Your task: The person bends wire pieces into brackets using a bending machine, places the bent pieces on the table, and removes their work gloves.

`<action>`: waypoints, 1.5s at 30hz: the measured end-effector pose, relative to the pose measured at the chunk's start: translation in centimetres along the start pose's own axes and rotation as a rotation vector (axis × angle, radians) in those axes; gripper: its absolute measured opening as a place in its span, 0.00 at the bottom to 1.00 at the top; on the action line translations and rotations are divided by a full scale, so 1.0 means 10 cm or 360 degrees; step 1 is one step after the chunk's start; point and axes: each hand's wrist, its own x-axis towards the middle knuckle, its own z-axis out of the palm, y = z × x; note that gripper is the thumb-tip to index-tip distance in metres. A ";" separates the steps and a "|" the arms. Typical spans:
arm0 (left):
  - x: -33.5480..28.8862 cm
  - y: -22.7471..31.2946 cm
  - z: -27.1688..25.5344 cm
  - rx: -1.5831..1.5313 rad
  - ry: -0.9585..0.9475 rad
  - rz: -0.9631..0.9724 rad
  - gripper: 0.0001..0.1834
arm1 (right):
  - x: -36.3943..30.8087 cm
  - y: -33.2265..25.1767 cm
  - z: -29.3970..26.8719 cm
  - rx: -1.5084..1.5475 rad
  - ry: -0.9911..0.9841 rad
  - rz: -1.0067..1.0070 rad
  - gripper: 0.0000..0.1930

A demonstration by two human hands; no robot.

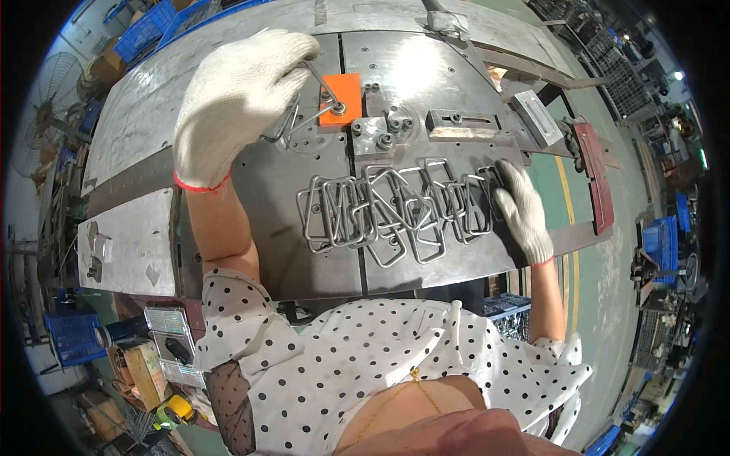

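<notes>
My left hand [239, 102], in a white knit glove with a red cuff, is raised over the far left part of the steel table. Its fingers are closed on a bent wire frame [310, 120], which reaches to a bolt on an orange block [346, 93]. Nearer to me lies a loose pile of similar grey wire frames [395, 216], several of them overlapping. My right hand [521, 209], gloved the same way, rests at the pile's right end with fingers stretched out and thumb apart. Its fingertips are beside the outermost frame; whether they touch it is hard to tell.
Bolted steel blocks [372, 135] stand just right of the orange block. A slotted bar [462, 124] is fixed farther right, with a grey metal box [536, 118] beyond it. Blue crates [148, 30] stand at the back left, and a dark red beam [593, 178] lies off the right side.
</notes>
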 end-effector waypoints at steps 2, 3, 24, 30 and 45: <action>0.03 -0.05 0.09 0.0046 0.0008 0.0067 0.14 | -0.19 -0.06 0.10 -0.0062 0.0004 0.0159 0.33; 0.05 -0.07 0.15 0.0101 0.0041 0.0159 0.14 | -0.25 -0.12 0.17 0.0071 0.0024 0.0152 0.34; 0.36 -0.06 1.04 -0.1859 -0.0258 -0.0601 0.17 | 2.11 -0.77 0.59 0.2453 -0.0915 -0.0088 0.33; 0.41 -0.17 1.14 -0.1426 -0.0358 -0.0620 0.17 | 2.25 -0.78 0.63 0.2079 -0.0710 0.0172 0.25; 0.30 -0.41 1.06 -0.1572 -0.0283 -0.0997 0.20 | 2.38 -0.53 1.05 0.1575 -0.0568 0.0271 0.18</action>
